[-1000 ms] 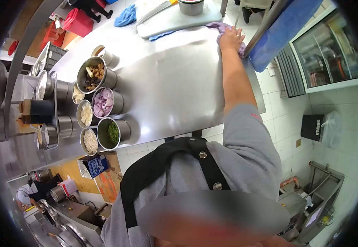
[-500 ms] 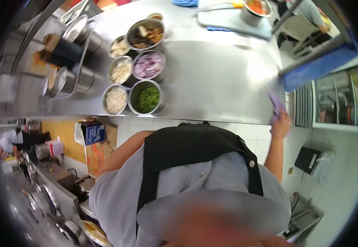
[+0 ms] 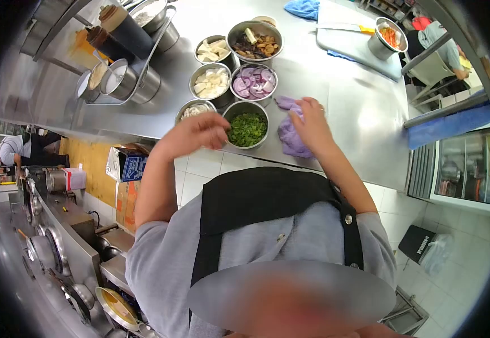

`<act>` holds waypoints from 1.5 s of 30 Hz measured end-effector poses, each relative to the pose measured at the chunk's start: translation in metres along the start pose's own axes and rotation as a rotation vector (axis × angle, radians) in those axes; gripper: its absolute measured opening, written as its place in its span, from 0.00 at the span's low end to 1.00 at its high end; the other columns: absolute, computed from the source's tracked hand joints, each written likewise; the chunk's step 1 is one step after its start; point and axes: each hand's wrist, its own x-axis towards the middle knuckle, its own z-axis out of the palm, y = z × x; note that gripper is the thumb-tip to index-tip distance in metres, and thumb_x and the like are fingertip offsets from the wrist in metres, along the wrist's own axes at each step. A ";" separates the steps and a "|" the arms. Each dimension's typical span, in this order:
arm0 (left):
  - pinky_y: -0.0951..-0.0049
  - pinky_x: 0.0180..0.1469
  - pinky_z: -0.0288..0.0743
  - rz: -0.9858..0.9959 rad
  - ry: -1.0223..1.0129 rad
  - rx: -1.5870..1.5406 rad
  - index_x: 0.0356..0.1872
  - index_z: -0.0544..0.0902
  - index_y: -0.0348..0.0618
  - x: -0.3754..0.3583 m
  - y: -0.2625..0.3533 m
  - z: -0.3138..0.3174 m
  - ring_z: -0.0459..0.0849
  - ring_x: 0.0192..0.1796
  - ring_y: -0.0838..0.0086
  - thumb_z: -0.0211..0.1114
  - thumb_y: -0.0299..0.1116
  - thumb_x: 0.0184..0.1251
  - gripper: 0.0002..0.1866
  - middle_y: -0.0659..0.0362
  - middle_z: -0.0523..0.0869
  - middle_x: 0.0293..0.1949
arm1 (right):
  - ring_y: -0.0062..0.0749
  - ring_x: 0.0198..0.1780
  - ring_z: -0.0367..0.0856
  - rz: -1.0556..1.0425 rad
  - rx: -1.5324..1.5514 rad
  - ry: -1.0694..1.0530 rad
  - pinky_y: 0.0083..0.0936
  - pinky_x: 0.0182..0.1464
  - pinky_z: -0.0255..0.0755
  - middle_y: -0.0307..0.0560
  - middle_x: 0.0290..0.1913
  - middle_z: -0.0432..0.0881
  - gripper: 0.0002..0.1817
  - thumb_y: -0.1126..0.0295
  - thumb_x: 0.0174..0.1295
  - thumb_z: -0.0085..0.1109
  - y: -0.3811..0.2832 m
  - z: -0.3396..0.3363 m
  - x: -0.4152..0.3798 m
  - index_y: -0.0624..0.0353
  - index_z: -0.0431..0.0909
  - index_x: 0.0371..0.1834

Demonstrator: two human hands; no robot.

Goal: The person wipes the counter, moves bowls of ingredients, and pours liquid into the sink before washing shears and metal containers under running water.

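My left hand (image 3: 202,135) hovers beside a metal pot of chopped greens (image 3: 247,127), fingers loosely curled and apart, holding nothing. It partly covers a pot of pale slices (image 3: 193,109). To the right of the greens, my right hand (image 3: 314,125) grips a crumpled purple cloth (image 3: 293,139) against the steel table (image 3: 363,135); its palm side is hidden. Sliced purple onions (image 3: 253,83) fill the pot behind the greens. Alongside stand pots of white chunks (image 3: 211,83), pale pieces (image 3: 212,50) and brown pieces with dark strips (image 3: 254,42).
At the back right, a cutting board (image 3: 340,39) carries a yellow-handled knife (image 3: 363,29) and a pot with orange shreds (image 3: 388,39). A rack at left holds dark bottles (image 3: 123,28) and metal containers (image 3: 118,79). Other people (image 3: 19,149) are at far left and far right.
My right hand has brought the purple cloth from the table's right end leftward to beside the greens. My left hand has come into view over the table's front edge. The view has shifted.
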 end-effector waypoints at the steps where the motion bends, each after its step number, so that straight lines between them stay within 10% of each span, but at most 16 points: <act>1: 0.78 0.37 0.76 0.030 0.121 0.020 0.47 0.74 0.39 0.006 0.002 -0.009 0.80 0.34 0.78 0.56 0.31 0.67 0.11 0.59 0.82 0.36 | 0.34 0.46 0.75 -0.060 0.077 0.060 0.30 0.48 0.69 0.50 0.44 0.75 0.22 0.67 0.57 0.52 -0.013 0.008 0.004 0.66 0.69 0.54; 6: 0.78 0.39 0.77 0.162 0.466 0.068 0.52 0.73 0.35 0.060 0.010 -0.046 0.81 0.37 0.75 0.55 0.31 0.66 0.16 0.55 0.81 0.41 | 0.42 0.34 0.80 0.531 0.742 -0.518 0.32 0.32 0.77 0.57 0.42 0.77 0.22 0.64 0.57 0.52 -0.075 0.011 0.020 0.68 0.68 0.51; 13: 0.69 0.38 0.76 0.161 0.532 0.583 0.42 0.81 0.41 0.122 0.013 -0.063 0.83 0.34 0.67 0.58 0.35 0.61 0.12 0.55 0.82 0.37 | 0.33 0.22 0.79 0.559 0.932 -0.359 0.27 0.21 0.76 0.53 0.27 0.78 0.18 0.72 0.55 0.44 -0.061 -0.004 0.011 0.66 0.70 0.48; 17: 0.58 0.51 0.70 0.136 0.661 1.388 0.41 0.83 0.47 0.152 0.014 -0.051 0.77 0.49 0.56 0.52 0.42 0.62 0.16 0.56 0.83 0.42 | 0.27 0.25 0.78 0.577 0.852 -0.129 0.23 0.20 0.75 0.46 0.30 0.78 0.18 0.72 0.55 0.45 -0.033 -0.081 -0.007 0.64 0.71 0.49; 22: 0.33 0.58 0.48 -0.040 0.562 1.544 0.39 0.84 0.50 0.179 0.008 -0.034 0.74 0.55 0.61 0.53 0.41 0.60 0.14 0.59 0.83 0.43 | 0.28 0.19 0.75 0.810 0.695 0.251 0.22 0.16 0.72 0.49 0.29 0.77 0.19 0.72 0.55 0.43 0.054 -0.141 -0.081 0.64 0.68 0.51; 32: 0.37 0.61 0.45 -0.241 0.634 1.398 0.37 0.83 0.48 0.203 0.009 -0.002 0.81 0.46 0.61 0.52 0.46 0.58 0.17 0.54 0.84 0.41 | 0.32 0.17 0.77 1.085 0.683 0.500 0.25 0.17 0.76 0.54 0.31 0.77 0.15 0.73 0.56 0.41 0.169 -0.161 -0.193 0.68 0.65 0.46; 40: 0.50 0.44 0.72 -0.169 0.871 1.173 0.33 0.80 0.38 0.212 -0.011 0.061 0.82 0.41 0.51 0.49 0.47 0.63 0.21 0.45 0.83 0.37 | 0.30 0.18 0.77 1.044 0.762 0.405 0.23 0.17 0.76 0.52 0.32 0.77 0.17 0.72 0.58 0.44 0.204 -0.189 -0.203 0.67 0.65 0.51; 43: 0.61 0.41 0.76 0.070 0.345 1.735 0.35 0.75 0.34 0.223 -0.040 0.027 0.84 0.36 0.55 0.52 0.38 0.59 0.15 0.42 0.83 0.29 | 0.29 0.15 0.75 1.020 0.788 0.353 0.22 0.16 0.73 0.52 0.29 0.77 0.18 0.75 0.57 0.43 0.208 -0.194 -0.209 0.68 0.65 0.52; 45: 0.63 0.39 0.75 -0.149 0.716 0.845 0.32 0.74 0.28 0.214 -0.013 0.058 0.84 0.32 0.57 0.51 0.34 0.56 0.15 0.45 0.82 0.21 | 0.28 0.15 0.74 0.990 0.770 0.346 0.21 0.17 0.73 0.52 0.28 0.77 0.20 0.76 0.56 0.44 0.213 -0.198 -0.214 0.68 0.65 0.53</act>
